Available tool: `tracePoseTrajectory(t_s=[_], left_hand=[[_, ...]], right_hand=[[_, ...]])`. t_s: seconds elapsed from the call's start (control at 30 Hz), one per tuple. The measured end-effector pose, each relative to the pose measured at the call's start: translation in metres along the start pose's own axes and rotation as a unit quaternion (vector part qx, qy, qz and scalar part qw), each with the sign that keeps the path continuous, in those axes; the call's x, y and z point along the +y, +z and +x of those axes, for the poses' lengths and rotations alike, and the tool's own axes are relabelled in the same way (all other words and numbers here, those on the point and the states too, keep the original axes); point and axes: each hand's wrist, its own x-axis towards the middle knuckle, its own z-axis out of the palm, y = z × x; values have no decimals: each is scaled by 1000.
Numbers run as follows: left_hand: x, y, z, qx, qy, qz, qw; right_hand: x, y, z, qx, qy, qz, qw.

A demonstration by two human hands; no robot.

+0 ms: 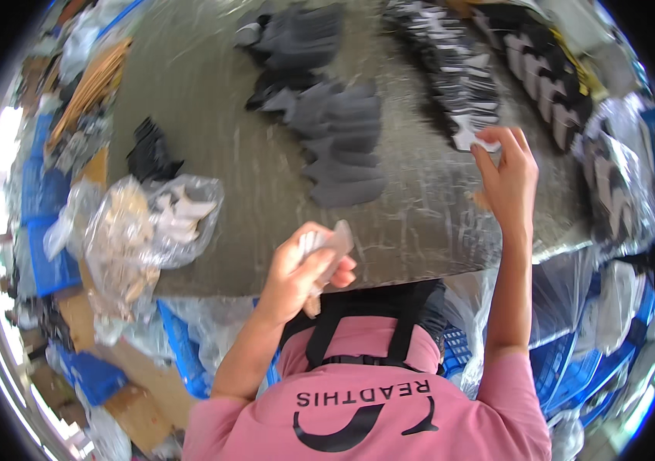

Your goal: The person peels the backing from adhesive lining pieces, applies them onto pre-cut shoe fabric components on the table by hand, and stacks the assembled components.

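My left hand, near the table's front edge, is closed round a small bundle of pale, flat cut pieces; motion blurs them and I cannot tell their exact kind. My right hand reaches further out. Its thumb and forefinger pinch the edge of a white cut piece at the near end of a long row of overlapping black-and-white pieces. Between the hands, beyond my left one, lie fanned stacks of dark grey pieces. A small tan scrap shows beside my right wrist.
A clear bag with beige and white pieces sits at the table's left edge, below a crumpled black bundle. More black-and-white pieces line the right side, near a plastic-wrapped bundle. Blue crates stand below.
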Motion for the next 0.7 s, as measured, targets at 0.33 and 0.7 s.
tracePoseTrajectory(t_s=[0.33,0.7], left_hand=[[1,18,3,49,73,184,979],[2,9,-22,61,129,182,973]], right_hand=[[-79,23,-55,-306,-27,261,915],[-90,26,-80,-194,67,223,953]])
